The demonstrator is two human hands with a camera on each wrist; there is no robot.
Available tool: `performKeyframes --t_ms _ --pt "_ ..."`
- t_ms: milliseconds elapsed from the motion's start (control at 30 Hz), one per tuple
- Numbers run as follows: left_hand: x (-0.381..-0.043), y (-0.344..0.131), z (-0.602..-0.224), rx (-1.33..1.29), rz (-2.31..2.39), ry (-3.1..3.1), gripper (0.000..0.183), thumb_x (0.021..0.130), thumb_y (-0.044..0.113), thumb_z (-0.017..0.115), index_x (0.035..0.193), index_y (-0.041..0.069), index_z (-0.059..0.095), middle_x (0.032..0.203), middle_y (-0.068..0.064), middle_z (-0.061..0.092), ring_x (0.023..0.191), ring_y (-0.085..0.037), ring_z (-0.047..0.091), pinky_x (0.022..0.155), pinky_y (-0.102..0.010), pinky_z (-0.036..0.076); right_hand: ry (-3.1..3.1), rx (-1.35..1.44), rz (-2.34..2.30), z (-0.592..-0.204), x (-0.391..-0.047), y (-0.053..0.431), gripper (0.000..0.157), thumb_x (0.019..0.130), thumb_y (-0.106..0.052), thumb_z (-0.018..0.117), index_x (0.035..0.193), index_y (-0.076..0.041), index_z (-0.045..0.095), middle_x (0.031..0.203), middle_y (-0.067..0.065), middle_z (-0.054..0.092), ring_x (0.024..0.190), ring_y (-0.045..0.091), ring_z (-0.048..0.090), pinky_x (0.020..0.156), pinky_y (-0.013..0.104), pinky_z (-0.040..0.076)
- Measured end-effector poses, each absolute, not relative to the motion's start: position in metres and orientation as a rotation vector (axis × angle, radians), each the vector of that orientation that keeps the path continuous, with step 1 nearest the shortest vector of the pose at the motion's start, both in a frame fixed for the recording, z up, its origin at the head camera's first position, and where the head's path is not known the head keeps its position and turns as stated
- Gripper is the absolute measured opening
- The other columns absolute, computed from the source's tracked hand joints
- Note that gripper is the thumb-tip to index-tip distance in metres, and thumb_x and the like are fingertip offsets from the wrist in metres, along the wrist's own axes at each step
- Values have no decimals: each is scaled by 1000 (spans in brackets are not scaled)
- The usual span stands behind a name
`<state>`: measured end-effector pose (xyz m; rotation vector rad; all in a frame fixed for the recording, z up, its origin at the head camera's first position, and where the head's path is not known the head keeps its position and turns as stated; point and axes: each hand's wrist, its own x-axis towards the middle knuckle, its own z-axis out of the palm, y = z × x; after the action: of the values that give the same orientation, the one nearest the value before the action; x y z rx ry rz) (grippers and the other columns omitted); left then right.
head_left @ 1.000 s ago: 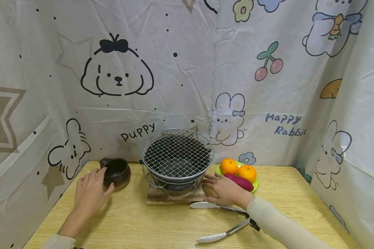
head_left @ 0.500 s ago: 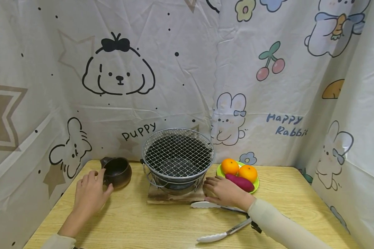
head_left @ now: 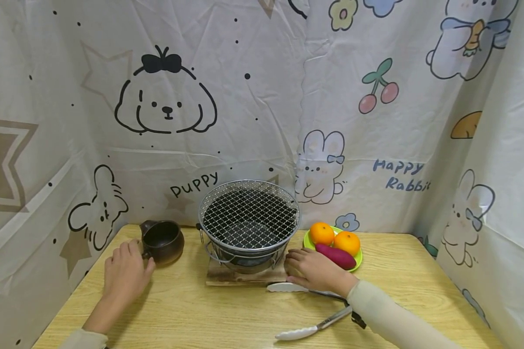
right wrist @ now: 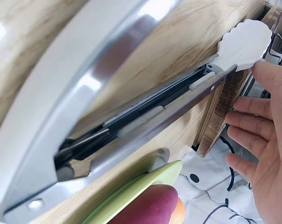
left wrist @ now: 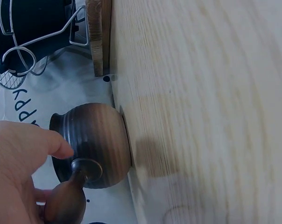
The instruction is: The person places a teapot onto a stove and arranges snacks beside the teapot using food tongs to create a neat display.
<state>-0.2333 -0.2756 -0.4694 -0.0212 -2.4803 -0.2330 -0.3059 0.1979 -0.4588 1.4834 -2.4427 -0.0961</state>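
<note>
A dark brown pot [head_left: 162,245] with a short knobbed handle [left wrist: 66,201] stands at the table's left. My left hand [head_left: 126,274] hovers right at that handle. In the left wrist view its thumb is extended beside the pot wall, with a fingertip behind the handle. My right hand [head_left: 316,269] is held beside the wooden board [head_left: 244,277] under a round grill [head_left: 250,218]. Its fingers are spread and hold nothing; the thumb tip lies close to the white tip of the tongs [right wrist: 245,44]. The tongs lie spread on the table below the right forearm.
A green plate [head_left: 359,261] at the right bears two oranges [head_left: 347,242] and a purple sweet potato [head_left: 335,256]. A wire mesh covers the grill. A printed white curtain [head_left: 253,97] encloses the table [head_left: 201,320] at the back and sides.
My left hand has drawn slightly back from the pot's rim, its fingers now lower beside the handle. The right hand stays nearly still. The head view has shifted slightly.
</note>
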Motion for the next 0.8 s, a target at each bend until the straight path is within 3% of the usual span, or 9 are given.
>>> performKeyframes --t_ms 300,500,800 --pt "-228 -279 -469 24 -187 -2558 33 88 14 69 90 -14 52 81 -30 54 73 -46 55 58 -56 43 -2424 1481 -121 -457 -306 195 26 99 -40 64 106 -16 70 115 3 72 115 24 65 103 43 53" --pt "-232 -277 -471 11 -149 -2556 28 91 11 65 90 -14 52 82 -29 54 77 -46 56 61 -57 43 -2394 1488 -100 -457 -305 196 20 97 -36 67 102 -17 70 109 2 72 110 22 66 100 41 54" --pt "-232 -278 -472 9 -70 -2547 32 86 9 72 93 -14 51 82 -28 53 79 -45 55 61 -55 44 -2357 1498 -78 -458 -306 196 19 96 -37 69 100 -19 70 104 -1 70 104 20 65 94 38 55"
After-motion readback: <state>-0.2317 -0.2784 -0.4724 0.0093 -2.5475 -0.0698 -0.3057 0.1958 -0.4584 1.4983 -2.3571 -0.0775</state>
